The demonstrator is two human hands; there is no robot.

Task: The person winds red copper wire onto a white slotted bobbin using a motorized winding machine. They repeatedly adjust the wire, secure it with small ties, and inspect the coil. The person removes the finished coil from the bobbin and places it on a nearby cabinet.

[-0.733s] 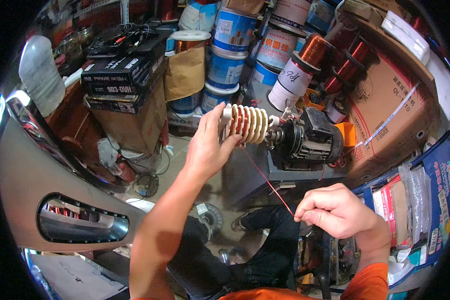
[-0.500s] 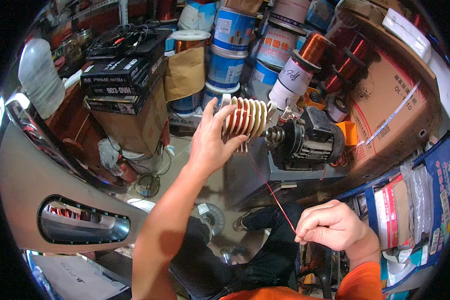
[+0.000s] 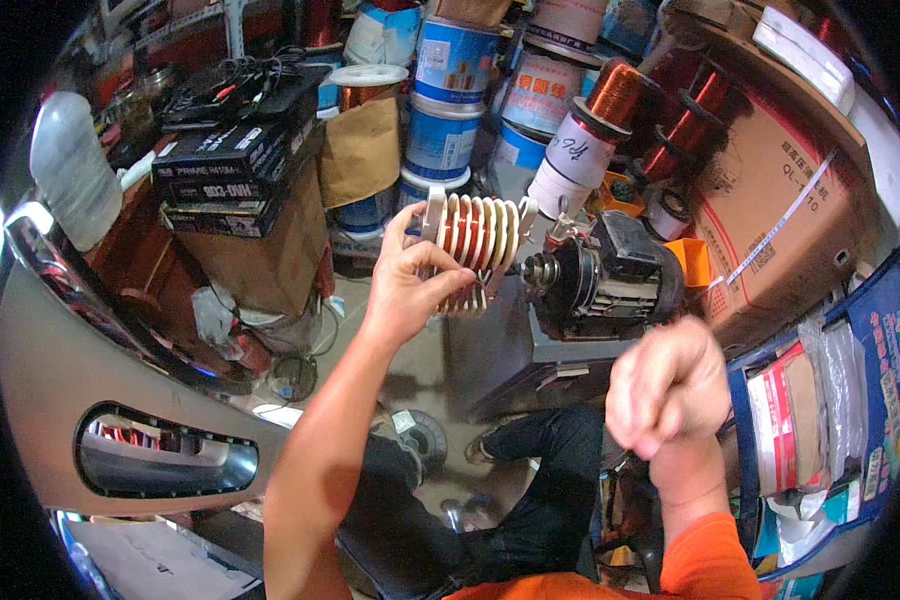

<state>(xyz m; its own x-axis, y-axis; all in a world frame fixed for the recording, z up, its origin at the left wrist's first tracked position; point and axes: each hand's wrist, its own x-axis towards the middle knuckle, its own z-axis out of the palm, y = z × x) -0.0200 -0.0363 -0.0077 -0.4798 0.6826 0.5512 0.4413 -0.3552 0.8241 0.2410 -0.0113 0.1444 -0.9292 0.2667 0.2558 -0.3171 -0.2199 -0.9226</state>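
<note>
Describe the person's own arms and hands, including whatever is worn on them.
The left hand and right hand are ungloved, with no watch or bracelet visible on either wrist. Motion blur hides fine detail on the right one. An orange sleeve covers the upper part of the right arm; the left forearm is bare, its sleeve out of view.

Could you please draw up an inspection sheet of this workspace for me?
Surface: dark grey box-shaped cabinet under a black electric motor.
Job's things: cream, ribbed cylindrical former wound with reddish copper-coloured wire, left of the motor.
Clutter: black cardboard boxes stacked at left; blue-and-white round drums stacked behind.
Grips: left hand, grip closed on the former; right hand blurred, contents unclear.
Cables: tangled thin black cables lying above the boxes.
Surroundings: large brown cardboard carton at right; orange plastic bin beside the motor.
</note>
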